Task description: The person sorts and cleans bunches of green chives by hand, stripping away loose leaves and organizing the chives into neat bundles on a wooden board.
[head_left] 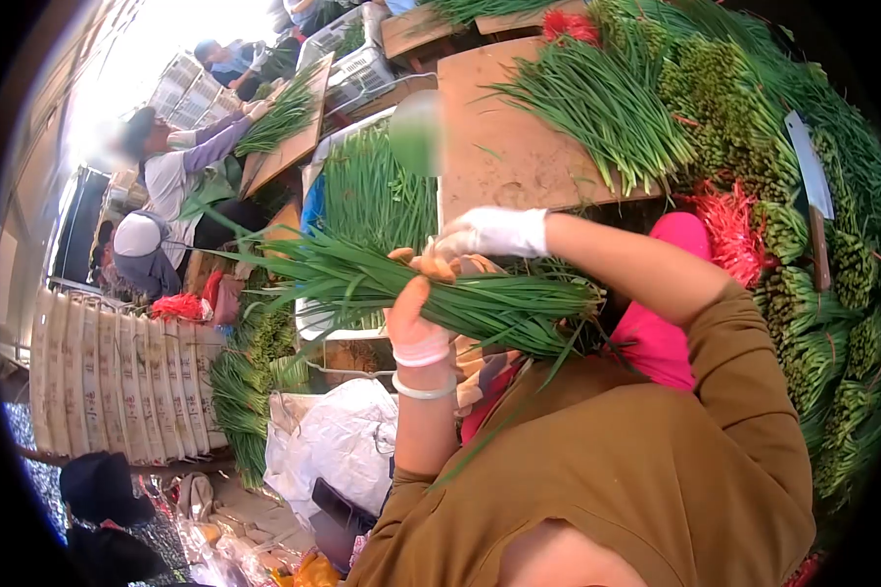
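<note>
A thick bunch of long green stalks [489,308] lies across in front of my body, its leafy tips to the left and its cut ends to the right. My left hand [411,308], in an orange-palmed glove, is wrapped round the bunch from below, thumb up. My right hand [470,237], in a white and orange glove, rests against the top of the bunch beside the left one; its fingers are bent and partly hidden. Behind the bunch stands a white crate [308,318] filled with more green stalks [377,186].
A wooden board [509,137] carries loose stalks [597,108]. Tied bundles [724,98], red ties [729,230] and a cleaver [810,166] are at the right. A co-worker [171,176] sits at the upper left. Stacked crates [127,377] and a white sack [338,440] are lower left.
</note>
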The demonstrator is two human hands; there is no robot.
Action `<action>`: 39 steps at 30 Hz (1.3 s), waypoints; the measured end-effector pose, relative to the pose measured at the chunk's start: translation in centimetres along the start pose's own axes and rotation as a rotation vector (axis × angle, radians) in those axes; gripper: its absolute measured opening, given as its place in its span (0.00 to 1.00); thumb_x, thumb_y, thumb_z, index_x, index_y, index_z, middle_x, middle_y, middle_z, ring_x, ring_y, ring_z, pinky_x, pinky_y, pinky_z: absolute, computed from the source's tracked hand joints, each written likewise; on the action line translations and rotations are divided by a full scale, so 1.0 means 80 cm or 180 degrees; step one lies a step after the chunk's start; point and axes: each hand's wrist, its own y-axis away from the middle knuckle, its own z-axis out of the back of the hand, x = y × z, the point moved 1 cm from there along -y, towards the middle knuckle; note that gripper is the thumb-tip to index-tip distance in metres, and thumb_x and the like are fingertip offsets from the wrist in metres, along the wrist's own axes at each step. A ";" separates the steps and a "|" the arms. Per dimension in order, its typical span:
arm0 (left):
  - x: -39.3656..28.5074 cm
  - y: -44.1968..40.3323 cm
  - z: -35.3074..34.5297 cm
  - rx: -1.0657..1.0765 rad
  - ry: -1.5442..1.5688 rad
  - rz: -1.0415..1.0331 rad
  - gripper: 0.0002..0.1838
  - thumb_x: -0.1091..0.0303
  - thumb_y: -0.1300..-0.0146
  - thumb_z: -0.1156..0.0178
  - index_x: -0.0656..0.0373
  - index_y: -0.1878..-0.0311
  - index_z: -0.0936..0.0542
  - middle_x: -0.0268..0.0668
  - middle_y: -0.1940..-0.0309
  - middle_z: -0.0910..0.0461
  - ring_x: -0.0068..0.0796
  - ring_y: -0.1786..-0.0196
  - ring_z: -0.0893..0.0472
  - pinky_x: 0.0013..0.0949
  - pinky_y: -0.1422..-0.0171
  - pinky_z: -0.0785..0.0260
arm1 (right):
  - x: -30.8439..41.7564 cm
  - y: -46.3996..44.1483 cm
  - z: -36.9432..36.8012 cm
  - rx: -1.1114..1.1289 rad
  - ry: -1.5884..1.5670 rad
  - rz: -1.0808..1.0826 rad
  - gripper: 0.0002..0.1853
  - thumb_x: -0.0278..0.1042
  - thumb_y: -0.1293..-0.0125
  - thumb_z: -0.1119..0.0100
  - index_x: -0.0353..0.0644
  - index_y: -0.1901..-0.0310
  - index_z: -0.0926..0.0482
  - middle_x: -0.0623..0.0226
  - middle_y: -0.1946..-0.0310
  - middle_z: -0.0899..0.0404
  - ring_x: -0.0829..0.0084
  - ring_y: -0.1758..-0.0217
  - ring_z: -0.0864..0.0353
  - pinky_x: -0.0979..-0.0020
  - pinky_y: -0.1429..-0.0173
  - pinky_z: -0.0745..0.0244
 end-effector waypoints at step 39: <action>-0.036 0.079 0.248 -0.2097 -0.0075 -0.0518 0.19 0.53 0.38 0.49 0.57 0.54 0.22 0.40 0.62 0.20 0.46 0.51 0.24 0.51 0.38 0.33 | -0.140 0.143 -0.082 -0.0774 -0.1831 -0.2038 0.18 0.52 0.36 0.45 0.43 0.64 0.21 0.75 0.71 0.21 0.79 0.76 0.29 0.73 0.72 0.32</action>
